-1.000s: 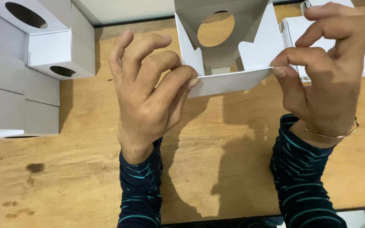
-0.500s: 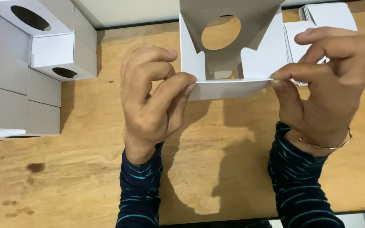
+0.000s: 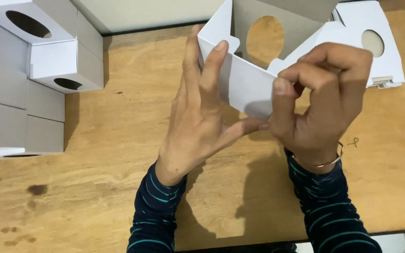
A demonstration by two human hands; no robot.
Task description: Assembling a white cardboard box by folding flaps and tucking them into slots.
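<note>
A half-folded white cardboard box [image 3: 247, 84] with a round hole in its grey inner panel is held up over the wooden table [image 3: 108, 154]. My left hand [image 3: 202, 117] grips its left wall, fingers stretched up along the panel and thumb under the lower edge. My right hand [image 3: 322, 98] pinches the box's right side with curled fingers, close to the left thumb. Both sleeves are dark with thin teal stripes, and a thin bangle sits on the right wrist.
Finished white boxes with oval holes [image 3: 48, 51] are stacked at the left edge. A pile of flat white box blanks with a round hole [image 3: 376, 47] lies at the back right. A light board [image 3: 141, 14] runs along the table's far side.
The box has been turned and tilted, its left wall now facing me. My hands have come closer together, the left one sliding up along the panel and the right one curling in over the box's right side.
</note>
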